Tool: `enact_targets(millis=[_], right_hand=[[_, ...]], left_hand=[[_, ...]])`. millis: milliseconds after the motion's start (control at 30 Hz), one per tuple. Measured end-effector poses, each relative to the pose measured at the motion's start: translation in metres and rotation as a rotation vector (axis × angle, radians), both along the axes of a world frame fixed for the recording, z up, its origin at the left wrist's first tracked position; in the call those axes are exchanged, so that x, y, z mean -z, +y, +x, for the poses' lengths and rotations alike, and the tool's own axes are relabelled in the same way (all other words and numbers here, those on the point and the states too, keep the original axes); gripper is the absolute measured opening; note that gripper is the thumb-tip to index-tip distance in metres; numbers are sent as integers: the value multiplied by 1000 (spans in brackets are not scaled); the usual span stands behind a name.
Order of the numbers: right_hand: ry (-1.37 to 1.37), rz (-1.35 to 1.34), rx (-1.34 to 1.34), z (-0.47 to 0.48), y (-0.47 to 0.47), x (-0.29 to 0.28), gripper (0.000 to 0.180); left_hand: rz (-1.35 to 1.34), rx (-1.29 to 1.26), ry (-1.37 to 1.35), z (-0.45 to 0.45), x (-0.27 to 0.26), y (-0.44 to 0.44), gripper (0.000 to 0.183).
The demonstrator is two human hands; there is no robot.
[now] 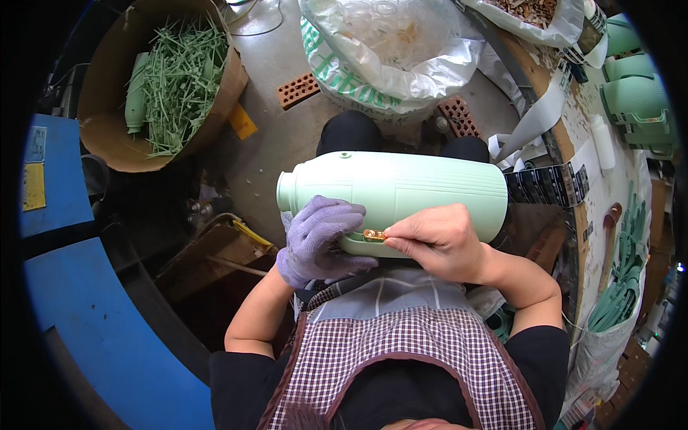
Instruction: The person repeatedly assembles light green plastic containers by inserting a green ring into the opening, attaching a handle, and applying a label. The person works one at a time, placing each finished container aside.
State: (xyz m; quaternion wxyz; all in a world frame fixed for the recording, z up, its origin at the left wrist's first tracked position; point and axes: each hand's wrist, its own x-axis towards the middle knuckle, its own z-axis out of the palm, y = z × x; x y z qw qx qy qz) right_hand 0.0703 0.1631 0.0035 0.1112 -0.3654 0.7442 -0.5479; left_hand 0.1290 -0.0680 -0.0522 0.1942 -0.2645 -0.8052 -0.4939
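Note:
A pale green plastic thermos-flask shell lies sideways across my lap, its narrow neck to the left and its wide ribbed end to the right. My left hand, in a lilac knit glove, grips the shell by the neck end of its side handle. With thumb and forefinger, my bare right hand pinches the right end of a small shiny gold-coloured tag. The tag is at the handle, level with its upper edge; whether it is stuck down cannot be told. My left palm hides part of the handle.
Ahead stands a white woven sack of clear plastic pieces. A cardboard drum of green plastic scraps is at the upper left. On the right, a worn bench carries a label strip and several green shells. Blue panels flank my left.

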Motion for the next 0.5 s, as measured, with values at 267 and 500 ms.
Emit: enact_targets(millis=[267, 500], right_hand=[[-147, 29, -147, -6, 9, 2, 9], [31, 7, -190, -8, 15, 9, 21]], left_hand=[[-41, -24, 9, 5, -5, 3, 68], [-204, -22, 71, 0, -9, 11, 53]])
